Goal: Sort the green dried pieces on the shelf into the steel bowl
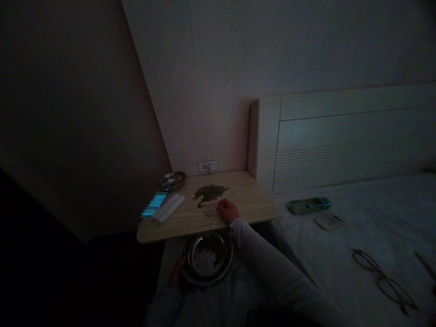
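Note:
A heap of small dark seeds or beans [210, 191] lies spread on the wooden tabletop [252, 206]. At its near side, my right hand [227, 211] pinches a thin, translucent flat piece [210, 209], whose exact kind is unclear in the dim light. A few loose grains lie near the table's front edge. Below that edge, my left hand [177, 274] grips the left rim of a round steel bowl [227, 265]. Something pale shows on the bowl's bottom, perhaps a reflection. Shadow hides part of the left fingers.
On the table's left are a second steel bowl [173, 181], a white oblong device [170, 208] and a lit, blurred phone screen [154, 205]. A wall socket [207, 165] is behind. The bed [306, 245] at right holds a green case [309, 205], a small packet [329, 221] and eyeglasses [383, 278].

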The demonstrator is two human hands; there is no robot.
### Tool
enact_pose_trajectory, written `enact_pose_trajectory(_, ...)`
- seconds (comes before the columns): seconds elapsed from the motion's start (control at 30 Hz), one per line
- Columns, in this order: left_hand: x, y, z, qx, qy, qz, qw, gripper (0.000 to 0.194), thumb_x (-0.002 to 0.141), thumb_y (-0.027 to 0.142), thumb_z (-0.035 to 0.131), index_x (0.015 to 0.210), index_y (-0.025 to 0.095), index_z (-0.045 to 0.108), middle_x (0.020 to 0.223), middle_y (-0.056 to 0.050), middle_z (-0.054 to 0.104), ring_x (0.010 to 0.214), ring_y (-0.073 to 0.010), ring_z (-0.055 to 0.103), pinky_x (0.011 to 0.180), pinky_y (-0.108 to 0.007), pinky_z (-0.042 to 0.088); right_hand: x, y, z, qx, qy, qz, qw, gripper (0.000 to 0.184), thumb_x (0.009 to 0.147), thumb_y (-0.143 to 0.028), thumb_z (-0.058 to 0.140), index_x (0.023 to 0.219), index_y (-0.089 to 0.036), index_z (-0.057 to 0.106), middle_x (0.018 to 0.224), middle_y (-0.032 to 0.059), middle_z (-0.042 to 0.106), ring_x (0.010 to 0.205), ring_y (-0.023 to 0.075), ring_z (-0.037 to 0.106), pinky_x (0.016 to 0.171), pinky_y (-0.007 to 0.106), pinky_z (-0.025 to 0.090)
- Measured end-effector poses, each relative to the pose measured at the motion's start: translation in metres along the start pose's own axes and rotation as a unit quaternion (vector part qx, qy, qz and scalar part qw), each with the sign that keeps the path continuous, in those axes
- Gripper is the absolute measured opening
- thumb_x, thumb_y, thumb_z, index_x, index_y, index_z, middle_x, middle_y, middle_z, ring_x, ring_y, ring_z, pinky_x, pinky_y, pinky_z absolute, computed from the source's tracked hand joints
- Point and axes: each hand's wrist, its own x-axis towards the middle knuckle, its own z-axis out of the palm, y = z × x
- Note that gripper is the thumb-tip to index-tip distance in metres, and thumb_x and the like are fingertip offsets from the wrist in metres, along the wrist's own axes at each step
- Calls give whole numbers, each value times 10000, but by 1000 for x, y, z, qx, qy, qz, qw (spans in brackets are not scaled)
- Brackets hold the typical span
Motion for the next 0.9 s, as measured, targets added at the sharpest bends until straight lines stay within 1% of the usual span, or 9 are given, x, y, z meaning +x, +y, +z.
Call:
enact_pose_trajectory(0.13, -7, 0, -2, 18, -15, 73, 997, 102, 513, 281, 553, 595, 244, 599, 799, -49, 644, 1110, -261, 347, 933, -370, 242, 1, 1, 1, -11, -9, 0, 1000, 150, 614, -208, 467, 741, -173, 538, 669, -8, 567, 641, 102, 506, 619, 224, 386)
enact_pose_trajectory(0.2, -9, -1, -3, 20, -17, 91, 995, 107, 468, 265, 578, 571, 237, 587, 840, -58, 635, 1142, -272, 291, 947, -367, 215, 1, 1, 1, -13, -17, 5, 1000, 157, 610, -202, 468, 747, -179, 541, 668, -14, 569, 635, 99, 503, 616, 223, 386)
enact_pose_trajectory(0.27, -8, -2, -4, 18, -9, 97, 995, 81, 434, 240, 584, 508, 227, 555, 823, -80, 632, 1161, -286, 243, 954, -373, 190, 0, 0, 0, -16, -22, 6, 1000, 156, 602, -192, 470, 738, -177, 545, 653, -16, 567, 623, 98, 500, 613, 223, 385)
enact_pose_trajectory(0.37, -2, -3, -4, 13, -6, 69, 998, 77, 408, 248, 578, 460, 221, 528, 757, -104, 630, 1147, -314, 259, 944, -400, 197, -1, -1, -1, -11, -30, 8, 999, 143, 589, -184, 469, 708, -170, 547, 614, -19, 558, 596, 97, 496, 603, 225, 384)
enact_pose_trajectory(0.47, 3, -5, -4, -3, -14, 37, 999, 110, 423, 297, 564, 493, 212, 552, 749, -104, 625, 1106, -324, 327, 919, -411, 245, -1, -1, -1, 8, -36, 10, 999, 137, 583, -185, 469, 698, -168, 542, 609, -22, 559, 594, 97, 500, 601, 224, 385)
enact_pose_trajectory(0.53, 5, -8, -4, -9, -12, 34, 999, 117, 440, 313, 553, 504, 215, 558, 733, -86, 625, 1093, -316, 348, 913, -406, 260, -1, -1, -2, 17, -35, 9, 999, 138, 584, -189, 468, 700, -166, 539, 613, -19, 564, 602, 98, 505, 606, 226, 386)
enact_pose_trajectory(0.67, 4, -10, -5, -9, -6, 40, 999, 52, 458, 286, 547, 483, 241, 540, 691, -40, 629, 1097, -289, 354, 918, -392, 262, -2, -2, -2, 19, -28, 10, 999, 130, 589, -196, 467, 691, -161, 540, 598, -17, 561, 592, 99, 502, 596, 224, 386)
enact_pose_trajectory(0.8, -1, -6, -4, -14, 13, 46, 999, 31, 462, 258, 542, 475, 233, 531, 694, -61, 631, 1110, -282, 338, 932, -393, 234, -2, -2, -2, 12, -24, 6, 1000, 121, 584, -187, 466, 678, -167, 540, 583, -23, 552, 583, 97, 495, 580, 217, 381)
enact_pose_trajectory(0.9, -6, 0, 1, -30, 11, 17, 999, 47, 477, 268, 535, 453, 228, 527, 647, -76, 629, 1086, -294, 369, 917, -395, 262, -2, -1, -2, 2, -25, 2, 1000, 121, 578, -176, 464, 673, -169, 538, 582, -26, 548, 579, 97, 492, 576, 218, 376)
